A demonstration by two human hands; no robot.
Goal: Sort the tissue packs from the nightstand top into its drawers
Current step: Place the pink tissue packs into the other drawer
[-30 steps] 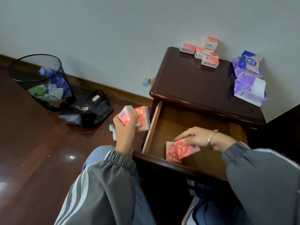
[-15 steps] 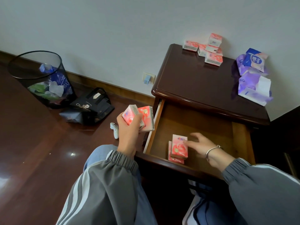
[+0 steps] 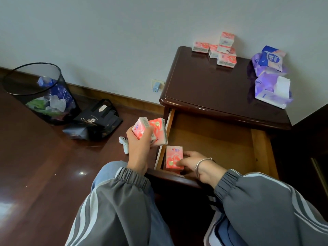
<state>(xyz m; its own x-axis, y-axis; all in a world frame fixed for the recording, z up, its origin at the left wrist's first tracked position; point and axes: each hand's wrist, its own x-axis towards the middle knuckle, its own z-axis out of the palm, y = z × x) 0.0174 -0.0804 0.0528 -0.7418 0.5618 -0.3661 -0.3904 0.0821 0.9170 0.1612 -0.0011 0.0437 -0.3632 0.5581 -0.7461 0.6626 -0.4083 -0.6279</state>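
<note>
The right hand (image 3: 191, 162) pinches a pink pack (image 3: 174, 157) tucked into the drawer (image 3: 221, 139)'s front-left corner. The left hand (image 3: 140, 144) clutches two more pink packs (image 3: 153, 130) just outside the drawer's left wall. Likely trouble: those two sit fanned apart, so one could slip out onto the floor (image 3: 44, 166). There's lots of bare drawer to the right and back. The leftover packs (image 3: 225, 59) sit on the nightstand top (image 3: 213, 89) by the wall.

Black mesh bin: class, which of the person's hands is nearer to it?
Left. The left hand is outside the drawer, toward the bin; the right hand is inside the drawer.
</note>
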